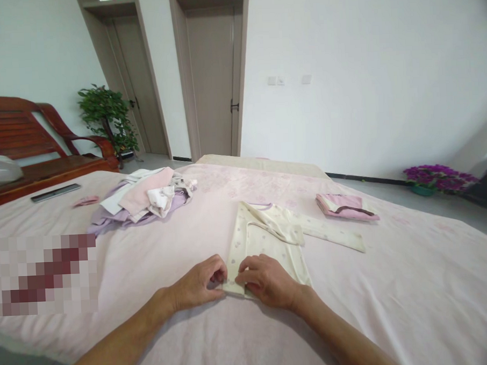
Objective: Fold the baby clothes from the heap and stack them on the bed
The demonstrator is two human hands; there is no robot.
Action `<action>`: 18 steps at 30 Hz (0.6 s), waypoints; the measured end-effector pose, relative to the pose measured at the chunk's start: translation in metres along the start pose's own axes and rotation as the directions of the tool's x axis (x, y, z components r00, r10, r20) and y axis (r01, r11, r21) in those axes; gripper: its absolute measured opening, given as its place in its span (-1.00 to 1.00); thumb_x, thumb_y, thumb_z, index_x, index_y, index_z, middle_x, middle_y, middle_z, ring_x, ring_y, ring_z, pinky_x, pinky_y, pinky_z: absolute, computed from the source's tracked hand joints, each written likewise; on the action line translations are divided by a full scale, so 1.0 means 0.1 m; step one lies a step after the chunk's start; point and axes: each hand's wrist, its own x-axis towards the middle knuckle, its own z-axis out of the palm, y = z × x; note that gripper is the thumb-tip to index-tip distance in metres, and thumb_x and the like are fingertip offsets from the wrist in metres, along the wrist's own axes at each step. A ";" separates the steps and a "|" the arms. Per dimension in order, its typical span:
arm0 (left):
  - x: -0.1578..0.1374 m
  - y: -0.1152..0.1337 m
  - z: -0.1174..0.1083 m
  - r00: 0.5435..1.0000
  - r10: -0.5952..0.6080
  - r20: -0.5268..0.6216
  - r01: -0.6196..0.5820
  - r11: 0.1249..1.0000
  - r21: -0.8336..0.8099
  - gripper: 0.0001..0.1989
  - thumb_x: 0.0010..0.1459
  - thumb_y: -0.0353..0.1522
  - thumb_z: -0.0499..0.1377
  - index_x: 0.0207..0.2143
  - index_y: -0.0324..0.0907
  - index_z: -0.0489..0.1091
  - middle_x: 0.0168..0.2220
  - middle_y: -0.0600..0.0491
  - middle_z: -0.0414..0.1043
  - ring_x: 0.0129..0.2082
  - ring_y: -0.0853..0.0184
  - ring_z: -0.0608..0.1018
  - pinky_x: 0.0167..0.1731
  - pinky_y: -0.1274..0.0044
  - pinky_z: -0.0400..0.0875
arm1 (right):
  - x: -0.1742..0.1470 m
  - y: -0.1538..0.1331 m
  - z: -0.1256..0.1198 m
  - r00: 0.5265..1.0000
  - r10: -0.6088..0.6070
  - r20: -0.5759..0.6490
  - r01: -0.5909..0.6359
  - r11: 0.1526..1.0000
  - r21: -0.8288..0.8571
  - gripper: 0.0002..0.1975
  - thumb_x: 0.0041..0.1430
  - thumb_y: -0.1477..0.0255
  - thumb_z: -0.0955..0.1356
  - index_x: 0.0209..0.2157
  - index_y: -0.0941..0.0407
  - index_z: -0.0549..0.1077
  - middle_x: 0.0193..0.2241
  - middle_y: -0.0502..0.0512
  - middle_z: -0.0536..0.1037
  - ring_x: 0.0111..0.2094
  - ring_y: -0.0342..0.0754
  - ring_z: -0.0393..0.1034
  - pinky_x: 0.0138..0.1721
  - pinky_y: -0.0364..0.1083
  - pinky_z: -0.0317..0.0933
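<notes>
A pale yellow long-sleeved child's shirt (270, 232) with small printed spots lies flat on the pink bedspread (353, 301). One side is folded inward, with a sleeve across the chest; the other sleeve stretches out to the right. My left hand (201, 281) pinches the shirt's bottom left corner, its fingers curled closed. Close beside it, my right hand (267, 281) rests on the lower part of the shirt, fingers bent and fingertips on the cloth near the hem. Whether the right fingers grip the fabric is partly hidden.
A heap of clothes (147, 197) lies to the left, near a phone (56, 193) and a small pink cloth (86, 201). Folded pink clothing (347, 206) sits at the right. Beyond the bed stand a wooden bench (44, 164), a potted plant (105, 116) and purple flowers (439, 176).
</notes>
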 end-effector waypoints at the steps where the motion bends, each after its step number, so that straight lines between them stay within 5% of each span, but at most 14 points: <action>1: 0.00 -0.01 0.00 1.000 0.001 0.004 -0.001 1.000 0.000 -0.73 -0.06 -0.53 0.23 -0.28 -0.15 0.29 -0.28 0.14 0.28 -0.33 0.44 0.36 -0.30 0.59 0.32 | -0.01 -0.03 0.03 1.000 0.007 -0.012 -0.007 1.000 0.011 -0.72 0.12 0.56 0.35 -0.15 -0.04 0.50 -0.17 -0.04 0.54 -0.22 -0.10 0.40 -0.19 -0.10 0.15; 18: -0.04 0.06 0.15 0.987 0.107 -0.118 -0.080 0.974 0.213 -0.81 -0.01 -0.51 0.16 -0.32 -0.15 0.25 -0.31 0.11 0.25 -0.38 0.43 0.34 -0.38 0.60 0.27 | -0.06 -0.08 0.22 0.988 0.055 -0.145 -0.038 0.993 0.116 -0.82 0.16 0.56 0.29 -0.23 0.07 0.45 -0.29 0.04 0.53 -0.26 -0.07 0.37 -0.19 -0.11 0.17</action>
